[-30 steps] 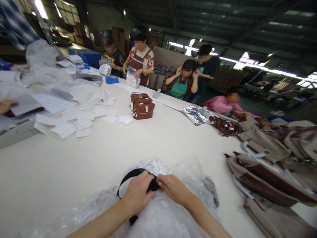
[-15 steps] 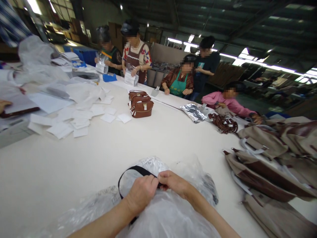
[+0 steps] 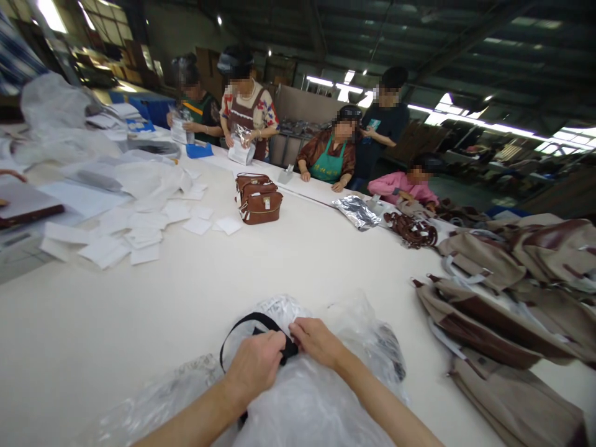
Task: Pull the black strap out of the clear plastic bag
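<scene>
At the desk's near edge, the left hand point(image 3: 255, 367) and right hand point(image 3: 317, 340) are pinching a black strap point(image 3: 242, 325) over a clear plastic bag point(image 3: 302, 403); the strap looks limp and light, best gripped near the hands.

Brown handbags point(image 3: 259, 200) stacked mid-table, white paper slips point(image 3: 139, 226) scattered at left, foil bag point(image 3: 357, 212) beyond, tan bags point(image 3: 503, 298) piled at right, workers point(image 3: 331, 155) gathered at far edge.

A long white worktable point(image 3: 298, 261) stretches away under a dark sloped roof point(image 3: 419, 37) crossed by beams, with strip lights point(image 3: 507, 130) glowing far to the right. Bright windows point(image 3: 51, 15) sit high at the far left, and a tall beige panel point(image 3: 302, 105) stands behind the table
</scene>
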Tool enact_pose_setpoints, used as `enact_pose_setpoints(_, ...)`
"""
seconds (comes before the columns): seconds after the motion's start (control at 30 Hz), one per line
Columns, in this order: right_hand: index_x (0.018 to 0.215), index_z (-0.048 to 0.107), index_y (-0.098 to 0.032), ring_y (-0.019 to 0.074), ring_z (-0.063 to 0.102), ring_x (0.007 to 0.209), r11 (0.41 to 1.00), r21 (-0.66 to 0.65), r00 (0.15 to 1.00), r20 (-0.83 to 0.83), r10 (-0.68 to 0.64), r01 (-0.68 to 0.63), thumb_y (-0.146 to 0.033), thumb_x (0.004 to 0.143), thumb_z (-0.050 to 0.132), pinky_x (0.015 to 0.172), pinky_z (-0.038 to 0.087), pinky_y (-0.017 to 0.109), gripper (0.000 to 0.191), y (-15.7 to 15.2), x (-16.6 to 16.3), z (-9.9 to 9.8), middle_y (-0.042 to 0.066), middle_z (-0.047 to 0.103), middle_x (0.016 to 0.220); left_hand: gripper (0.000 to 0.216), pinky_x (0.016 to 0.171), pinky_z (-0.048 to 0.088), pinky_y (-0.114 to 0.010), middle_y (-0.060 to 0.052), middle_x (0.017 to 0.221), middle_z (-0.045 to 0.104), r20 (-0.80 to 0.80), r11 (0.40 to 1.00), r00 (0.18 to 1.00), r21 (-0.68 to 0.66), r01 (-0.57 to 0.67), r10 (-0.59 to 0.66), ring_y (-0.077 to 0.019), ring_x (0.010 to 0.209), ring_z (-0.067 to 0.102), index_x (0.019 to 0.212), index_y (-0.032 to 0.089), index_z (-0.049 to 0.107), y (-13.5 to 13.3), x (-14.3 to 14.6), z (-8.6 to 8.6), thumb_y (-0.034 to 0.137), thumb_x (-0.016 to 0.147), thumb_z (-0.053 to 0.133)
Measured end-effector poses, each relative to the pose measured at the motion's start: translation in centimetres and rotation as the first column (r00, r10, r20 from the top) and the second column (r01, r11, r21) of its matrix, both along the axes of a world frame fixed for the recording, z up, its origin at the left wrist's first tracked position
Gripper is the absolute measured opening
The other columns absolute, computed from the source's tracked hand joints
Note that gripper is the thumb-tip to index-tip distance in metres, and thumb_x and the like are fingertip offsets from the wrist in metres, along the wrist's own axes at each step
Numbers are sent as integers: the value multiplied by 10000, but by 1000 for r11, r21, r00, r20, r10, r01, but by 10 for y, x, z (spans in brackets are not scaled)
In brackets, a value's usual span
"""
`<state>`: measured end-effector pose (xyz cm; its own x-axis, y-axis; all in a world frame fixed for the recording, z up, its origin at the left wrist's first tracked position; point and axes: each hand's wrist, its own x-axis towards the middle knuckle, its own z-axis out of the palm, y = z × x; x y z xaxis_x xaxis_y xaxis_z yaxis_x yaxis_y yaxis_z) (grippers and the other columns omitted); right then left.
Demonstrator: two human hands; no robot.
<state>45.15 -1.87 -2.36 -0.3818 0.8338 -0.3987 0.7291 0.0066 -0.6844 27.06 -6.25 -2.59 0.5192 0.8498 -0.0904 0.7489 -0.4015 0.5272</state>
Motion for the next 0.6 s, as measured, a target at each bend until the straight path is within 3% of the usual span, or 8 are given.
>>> enact_pose_setpoints(0.1, 471, 459, -182, 111, 376, 526, 996, -91, 1000, 0, -17, 17, -354, 835, 562, 556, 254, 285, 416, 10, -9, -7, -50, 364, 466, 214, 645, 416, -281, -65, 826, 654, 103, 998, 995, 57, -3, -3, -185, 754, 611, 863, 162, 548, -7, 2, -15, 45, 786, 387)
enact_pose_setpoints(0.17, 423, 424, -177, 92, 307, 511, 988, -152, 998, -48, -38, 30, -223, 680, 695, 537, 204, 282, 376, 15, -13, -11, -77, 294, 435, 203, 627, 404, -265, -51, 794, 636, 183, 994, 983, 108, -16, -4, -167, 715, 593, 854, 168, 539, -9, 1, -20, 56, 791, 382)
enact_pose_setpoints(0.23, 431, 418, -170, 81, 295, 524, 978, -195, 985, -134, -106, 78, -113, 607, 683, 538, 198, 269, 323, 18, -17, -14, -88, 311, 448, 186, 617, 393, -256, -42, 781, 615, 246, 989, 969, 146, -25, -12, -156, 697, 573, 830, 176, 529, -9, 0, -21, 69, 801, 380)
enact_pose_setpoints(0.3, 487, 419, -179, 81, 329, 522, 950, -255, 947, -217, -237, 180, -126, 651, 631, 540, 228, 250, 273, 17, -21, -15, -88, 356, 472, 172, 616, 385, -252, -38, 782, 595, 305, 986, 952, 167, -29, -23, -152, 699, 554, 800, 184, 514, -9, -2, -21, 89, 821, 372)
enact_pose_setpoints(0.4, 672, 430, -214, 101, 437, 501, 836, -417, 814, -301, -497, 356, -247, 799, 493, 547, 344, 238, 145, 14, -25, -14, -75, 457, 536, 181, 640, 383, -252, -35, 779, 566, 434, 987, 901, 146, -61, -8, -152, 720, 529, 785, 190, 495, -10, -5, -21, 154, 879, 344)
enact_pose_setpoints(0.47, 778, 430, -226, 110, 490, 501, 737, -526, 699, -328, -636, 424, -230, 819, 432, 554, 406, 242, 41, 14, -27, -14, -63, 501, 570, 197, 669, 380, -257, -31, 785, 554, 533, 994, 846, 76, -77, 25, -153, 742, 516, 783, 193, 488, -13, -6, -22, 212, 908, 336)
enact_pose_setpoints(0.53, 816, 443, -220, 104, 492, 482, 657, -597, 596, -341, -727, 460, -166, 784, 437, 542, 424, 226, 64, 15, -28, -16, -62, 492, 548, 187, 674, 361, -257, -12, 769, 531, 602, 994, 791, -73, -87, 113, -145, 732, 488, 764, 196, 468, -16, -5, -23, 258, 904, 361)
enact_pose_setpoints(0.6, 794, 461, -209, 92, 456, 439, 598, -642, 519, -342, -784, 480, -130, 757, 456, 504, 415, 206, 87, 17, -28, -21, -68, 457, 503, 174, 640, 330, -249, 19, 719, 477, 628, 956, 739, -285, -71, 242, -129, 683, 433, 749, 199, 431, -16, -4, -21, 314, 877, 407)
